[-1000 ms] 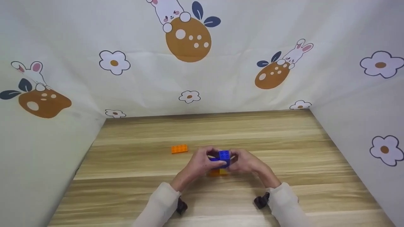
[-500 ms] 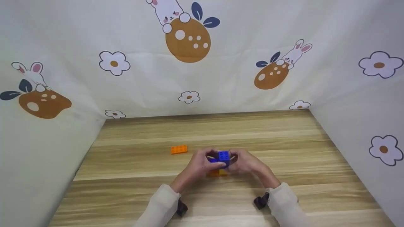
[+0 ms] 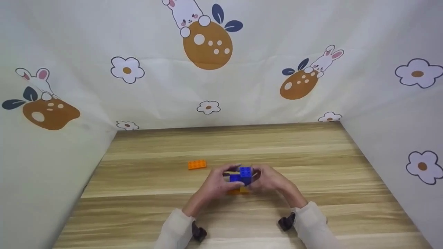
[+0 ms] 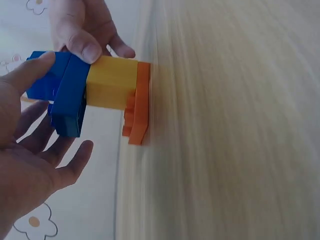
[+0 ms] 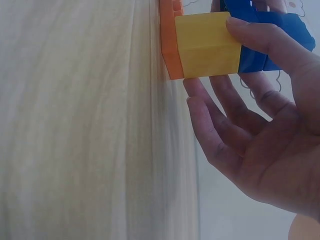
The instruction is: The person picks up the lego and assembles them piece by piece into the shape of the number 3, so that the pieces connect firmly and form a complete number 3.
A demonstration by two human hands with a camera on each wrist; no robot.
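Both hands are at a stack of toy building bricks. An orange plate brick (image 4: 142,107) is its bottom layer, on or just above the table. On one end sits a yellow brick (image 5: 209,45); a longer blue brick (image 4: 70,100) overhangs it, with a smaller blue brick (image 3: 245,172) on top. My left hand (image 3: 216,181) has its thumb on the upper blue brick and its fingers loosely curved behind, their tips partly hidden. My right hand (image 3: 270,178) grips the stack from the right, thumb at the yellow-blue joint, other fingers behind.
A loose orange plate brick (image 3: 197,164) lies studs-up on the wooden table (image 3: 155,214), beyond and left of the hands. Patterned cloth (image 3: 162,90) rises at the back and both sides. Black wrist cameras (image 3: 286,222) sit below the sleeves.
My left thumb has slid down and left, widening its gap from the fingers and exposing more of the longer blue brick. The right hand and the stack look nearly still.
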